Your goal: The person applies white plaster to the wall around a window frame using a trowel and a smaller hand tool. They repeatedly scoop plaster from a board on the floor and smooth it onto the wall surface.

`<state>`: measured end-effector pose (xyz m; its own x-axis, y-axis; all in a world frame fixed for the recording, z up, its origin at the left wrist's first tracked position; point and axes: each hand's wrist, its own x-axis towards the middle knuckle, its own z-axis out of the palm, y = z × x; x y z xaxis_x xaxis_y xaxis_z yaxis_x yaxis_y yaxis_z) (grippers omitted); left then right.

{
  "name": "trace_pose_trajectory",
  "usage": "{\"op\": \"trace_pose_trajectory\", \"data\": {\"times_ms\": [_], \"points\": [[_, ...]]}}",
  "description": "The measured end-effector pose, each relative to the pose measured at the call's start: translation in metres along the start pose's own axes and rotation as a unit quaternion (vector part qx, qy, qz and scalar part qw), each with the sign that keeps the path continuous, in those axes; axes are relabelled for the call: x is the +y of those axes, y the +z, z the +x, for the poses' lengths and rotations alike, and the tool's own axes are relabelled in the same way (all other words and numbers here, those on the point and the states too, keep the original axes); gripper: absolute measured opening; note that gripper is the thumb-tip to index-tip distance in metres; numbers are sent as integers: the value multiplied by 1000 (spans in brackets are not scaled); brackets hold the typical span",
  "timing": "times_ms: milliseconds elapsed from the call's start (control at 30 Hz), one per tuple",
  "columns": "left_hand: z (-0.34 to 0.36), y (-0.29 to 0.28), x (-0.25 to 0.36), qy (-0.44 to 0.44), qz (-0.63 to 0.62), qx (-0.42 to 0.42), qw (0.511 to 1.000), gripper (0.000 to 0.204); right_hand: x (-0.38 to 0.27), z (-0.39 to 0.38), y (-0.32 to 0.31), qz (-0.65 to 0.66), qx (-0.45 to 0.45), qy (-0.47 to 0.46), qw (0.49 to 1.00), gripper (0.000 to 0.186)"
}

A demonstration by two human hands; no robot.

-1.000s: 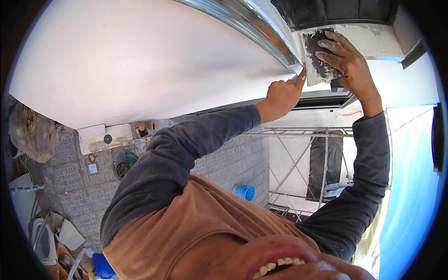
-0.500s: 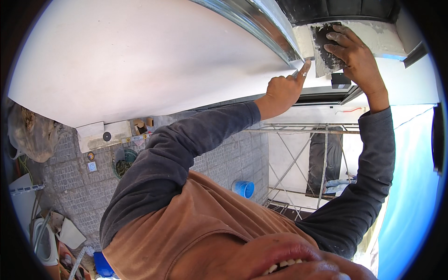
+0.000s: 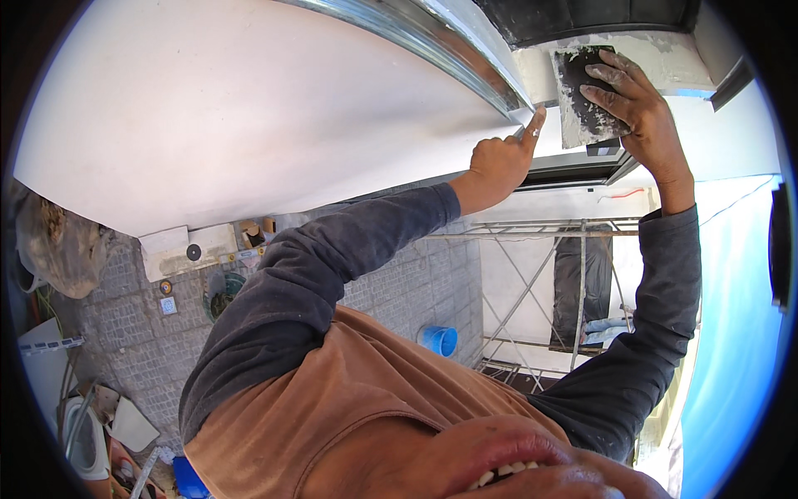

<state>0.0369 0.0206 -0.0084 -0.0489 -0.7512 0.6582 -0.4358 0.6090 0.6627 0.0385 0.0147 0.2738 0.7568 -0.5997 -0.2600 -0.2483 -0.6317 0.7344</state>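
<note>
Pressing flat and spread, the right hand (image 3: 633,98) held a dark, mortar-smeared float (image 3: 587,96) against the white wall patch (image 3: 657,51), palm behind the pad, most likely so the wet mix stayed pinned to the surface. The left hand (image 3: 501,158) was curled into a loose fist, its index finger out and touching the corner where the shiny metal channel (image 3: 432,37) met the white soffit (image 3: 249,116), probably steadying or feeling the joint; whether it pinched anything, I couldn't tell. Both arms reached overhead in dark sleeves. Count it up: one float, two hands, one metal channel. Far below, one blue bucket (image 3: 439,339) sat on the paved ground beside one scaffold frame (image 3: 549,283).
</note>
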Motion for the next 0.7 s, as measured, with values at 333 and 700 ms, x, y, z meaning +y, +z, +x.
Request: {"op": "trace_pose_trajectory", "data": {"times_ms": [333,700], "points": [[0,17,-3,9,2,74,997,58,-8,28,28,41,-19,-46,998,50],[-8,0,-7,1,-9,14,1000,90,-11,27,21,-34,-36,-15,999,44]]}}
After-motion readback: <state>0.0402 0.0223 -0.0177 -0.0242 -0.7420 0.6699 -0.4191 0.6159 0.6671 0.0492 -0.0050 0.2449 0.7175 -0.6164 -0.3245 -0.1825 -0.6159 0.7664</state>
